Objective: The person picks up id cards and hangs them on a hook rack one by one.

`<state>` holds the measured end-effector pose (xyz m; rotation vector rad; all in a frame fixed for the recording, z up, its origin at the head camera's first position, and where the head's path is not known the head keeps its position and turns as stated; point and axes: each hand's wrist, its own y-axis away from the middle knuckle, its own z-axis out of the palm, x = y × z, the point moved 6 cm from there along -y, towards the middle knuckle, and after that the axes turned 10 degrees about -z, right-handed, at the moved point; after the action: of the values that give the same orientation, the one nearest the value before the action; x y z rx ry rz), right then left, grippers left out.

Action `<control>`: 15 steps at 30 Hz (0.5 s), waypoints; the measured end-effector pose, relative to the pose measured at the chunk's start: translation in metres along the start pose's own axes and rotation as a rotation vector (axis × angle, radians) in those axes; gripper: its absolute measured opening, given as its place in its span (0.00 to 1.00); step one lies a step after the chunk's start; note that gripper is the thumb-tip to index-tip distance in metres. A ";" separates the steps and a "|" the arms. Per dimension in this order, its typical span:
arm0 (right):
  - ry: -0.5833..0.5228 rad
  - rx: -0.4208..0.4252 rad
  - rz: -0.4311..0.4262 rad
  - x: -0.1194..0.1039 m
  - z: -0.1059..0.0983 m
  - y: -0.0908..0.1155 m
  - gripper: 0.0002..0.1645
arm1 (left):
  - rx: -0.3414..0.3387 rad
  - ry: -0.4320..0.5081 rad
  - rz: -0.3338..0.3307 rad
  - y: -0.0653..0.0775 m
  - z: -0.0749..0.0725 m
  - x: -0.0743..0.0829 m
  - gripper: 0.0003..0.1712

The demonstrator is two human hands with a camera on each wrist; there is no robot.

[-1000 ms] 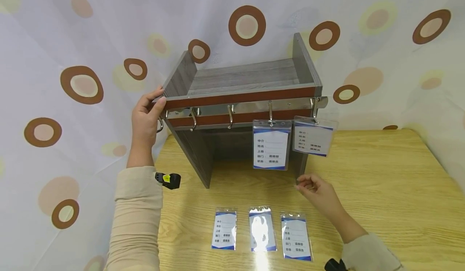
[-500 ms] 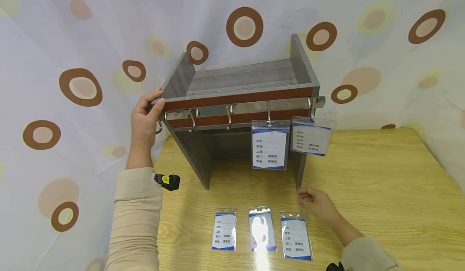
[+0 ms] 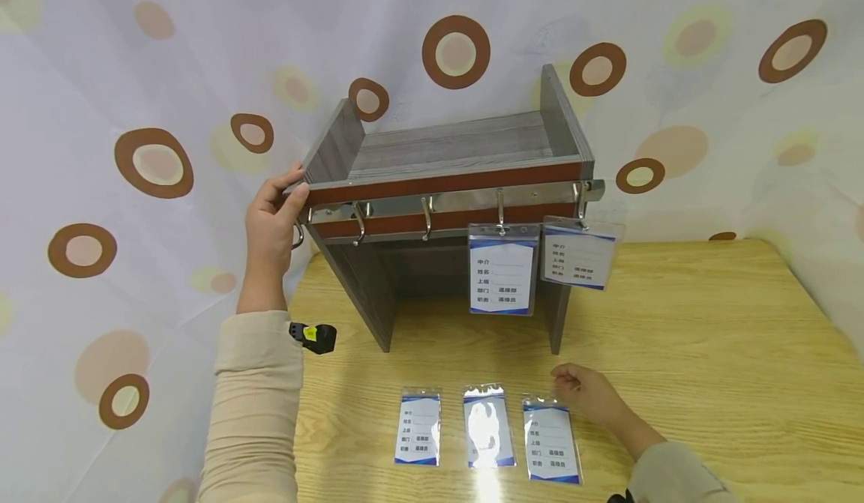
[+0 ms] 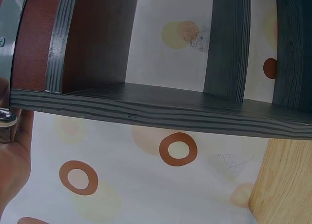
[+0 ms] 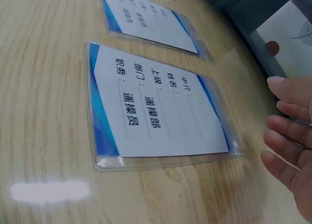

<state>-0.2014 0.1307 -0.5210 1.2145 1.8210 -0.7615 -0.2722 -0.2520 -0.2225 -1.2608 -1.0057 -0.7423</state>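
Observation:
My left hand (image 3: 268, 222) grips the left front corner of a grey wooden shelf (image 3: 445, 143), thumb at the front edge and fingers behind. On the metal hook rail (image 3: 466, 201) along its front hang two clear badge holders: one badge (image 3: 501, 278) faces forward, the outer badge (image 3: 583, 257) is tilted. My right hand (image 3: 594, 396) is low at the right, fingers loosely bent and holding nothing, near the top of the right-hand badge (image 3: 552, 443) on the table. The right wrist view shows that badge (image 5: 156, 107) face up, just beside the fingertips.
A middle badge (image 3: 487, 428) and a left badge (image 3: 417, 428) lie in the same row on the wood-grain table (image 3: 709, 338). Several rail hooks, such as one hook (image 3: 427, 218), stick out at the left. A patterned cloth (image 3: 513, 8) hangs behind the shelf.
My right hand has moved down, from beside the shelf's right leg to the top of the right-hand badge. The left hand keeps its grip; the hanging badges stay put.

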 end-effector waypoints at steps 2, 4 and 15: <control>0.022 0.003 0.010 0.002 0.002 0.000 0.19 | 0.003 -0.005 -0.001 0.000 0.000 0.000 0.10; 0.043 -0.001 0.016 0.004 0.004 0.001 0.20 | 0.005 -0.011 -0.003 0.000 -0.001 0.000 0.10; 0.159 -0.020 -0.042 0.008 0.009 0.003 0.23 | 0.007 -0.019 -0.007 -0.001 -0.001 -0.001 0.10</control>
<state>-0.1982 0.1278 -0.5329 1.2578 1.9846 -0.6849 -0.2735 -0.2531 -0.2230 -1.2607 -1.0279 -0.7330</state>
